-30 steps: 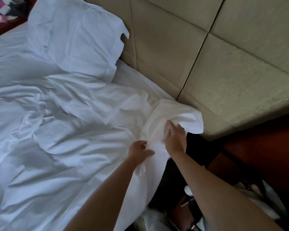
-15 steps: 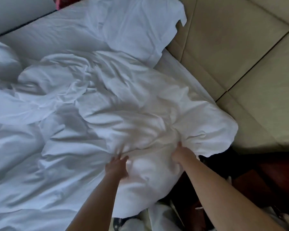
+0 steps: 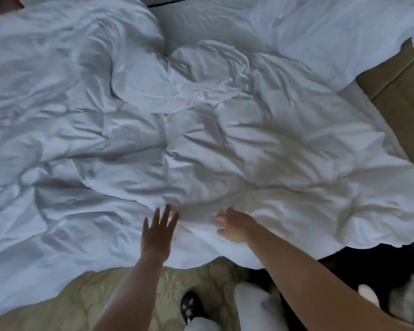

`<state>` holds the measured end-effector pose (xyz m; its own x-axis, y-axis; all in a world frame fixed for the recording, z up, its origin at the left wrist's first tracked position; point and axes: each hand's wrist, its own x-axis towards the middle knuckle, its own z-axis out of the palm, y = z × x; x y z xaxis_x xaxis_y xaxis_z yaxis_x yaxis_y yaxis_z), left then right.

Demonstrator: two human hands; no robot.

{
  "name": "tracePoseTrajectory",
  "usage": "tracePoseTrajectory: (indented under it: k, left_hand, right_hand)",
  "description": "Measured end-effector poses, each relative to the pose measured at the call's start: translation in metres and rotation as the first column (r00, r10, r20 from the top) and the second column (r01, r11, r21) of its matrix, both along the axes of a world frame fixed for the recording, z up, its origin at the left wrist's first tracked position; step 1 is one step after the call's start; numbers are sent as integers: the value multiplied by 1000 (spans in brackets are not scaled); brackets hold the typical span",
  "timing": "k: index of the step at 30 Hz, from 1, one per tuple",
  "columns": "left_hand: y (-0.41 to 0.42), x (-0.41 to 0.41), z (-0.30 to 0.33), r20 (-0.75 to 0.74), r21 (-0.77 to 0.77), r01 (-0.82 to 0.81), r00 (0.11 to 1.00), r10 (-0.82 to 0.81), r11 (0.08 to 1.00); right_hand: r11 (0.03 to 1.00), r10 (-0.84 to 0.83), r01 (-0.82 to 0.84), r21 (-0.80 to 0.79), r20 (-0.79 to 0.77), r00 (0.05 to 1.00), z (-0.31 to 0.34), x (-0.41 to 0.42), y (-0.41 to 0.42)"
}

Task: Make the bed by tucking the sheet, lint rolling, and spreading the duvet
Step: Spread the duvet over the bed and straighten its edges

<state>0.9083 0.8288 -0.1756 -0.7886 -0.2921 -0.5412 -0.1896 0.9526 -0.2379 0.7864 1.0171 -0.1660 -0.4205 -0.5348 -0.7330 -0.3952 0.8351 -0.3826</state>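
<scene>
- The step in hand looks like spreading the duvet: a rumpled white fabric duvet [image 3: 201, 144] covers most of the bed, heaped in folds and creases, its near edge hanging over the side toward the person.
- The left hand [image 3: 157, 232] lies flat on the duvet near that edge, fingers straight and spread, holding nothing.
- The right hand [image 3: 234, 226] rests just beside it, apart from the left, its fingers bent into the cloth; whether it pinches a fold or only presses cannot be told.
- A white pillow [image 3: 332, 37] lies at the upper right, against a tan padded headboard [image 3: 397, 91].
- The next move probably calls for smoothing or tugging the bunched middle flat and squaring the edge with the bed side.
- Hidden: the sheet under the duvet, so its tucking cannot be judged; no lint roller is visible.
- Cut off: the bed's far and left sides. Below, a pale patterned carpet [image 3: 93, 295] and dark, blurry objects at the lower right are hard to identify.
</scene>
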Motion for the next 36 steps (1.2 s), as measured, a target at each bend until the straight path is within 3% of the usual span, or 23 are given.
tracePoseTrajectory:
  k: [2, 5, 9, 13, 16, 19, 22, 27, 32, 36]
  left_hand:
    - [-20, 25, -3, -107, 5, -91, 990, 91, 996]
    - [-52, 60, -14, -49, 90, -205, 976, 210, 975]
    - [-90, 85, -34, 9, 120, -108, 994, 107, 987]
    - [-111, 90, -43, -14, 31, 35, 999, -35, 999]
    - [-128, 92, -59, -200, 52, 131, 973, -119, 990]
    - [-146, 90, -79, -363, 75, 221, 915, -180, 972]
    - [-147, 81, -62, -395, 132, 194, 910, -128, 972]
    - [-144, 87, -42, -134, 233, -20, 990, 53, 972]
    - [-141, 109, -21, -65, 289, -120, 987, 144, 950]
    - [-136, 132, 12, 22, 345, -178, 983, 181, 922]
  right_hand:
    - [998, 64, -64, 7, -96, 993, -6, 28, -27]
    - [994, 65, -86, -69, -266, 962, -12, 65, -63]
    - [968, 169, -217, -124, -315, 934, -19, 96, -105]
    - [967, 253, -252, 41, -267, 930, -47, 130, -127]
    - [977, 203, -169, 130, -318, 926, -71, 145, -134]
    - [991, 133, -113, 71, -469, 873, -90, 150, -144]
    - [995, 76, -99, -5, -600, 797, -85, 147, -154]
    - [997, 64, -44, 60, -370, 927, -54, 135, -165]
    - [994, -68, 81, 70, -168, 983, -27, 148, -166]
    - [997, -65, 68, 37, -72, 995, -2, 175, -161]
